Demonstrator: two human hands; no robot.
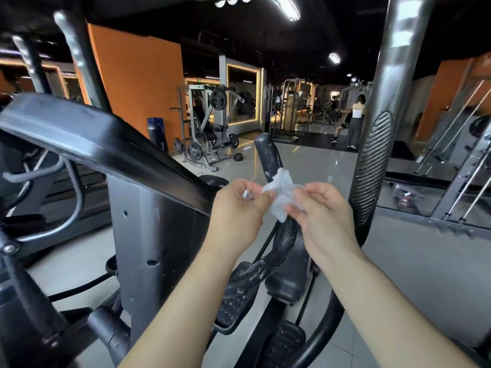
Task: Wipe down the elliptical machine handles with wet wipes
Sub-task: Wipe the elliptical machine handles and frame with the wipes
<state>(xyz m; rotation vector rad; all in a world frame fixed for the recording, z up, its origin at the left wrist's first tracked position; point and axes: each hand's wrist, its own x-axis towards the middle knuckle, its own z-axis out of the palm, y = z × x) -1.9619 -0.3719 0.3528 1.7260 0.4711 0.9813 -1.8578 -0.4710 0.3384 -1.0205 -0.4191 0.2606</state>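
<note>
Before the black handle (267, 155), the left hand (239, 208) and right hand (325, 216) together pinch a crumpled wet wipe (282, 193), a ribbed post (374, 168) standing right of that handle.

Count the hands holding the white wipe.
2. The left hand pinches the left edge of the wipe; the right hand pinches its right edge, in front of the black elliptical handle. No other hand shows.

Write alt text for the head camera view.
A left hand and a right hand pinch a crumpled white wet wipe in front of a black elliptical handle. Weight machines and orange walls stand behind.
</note>
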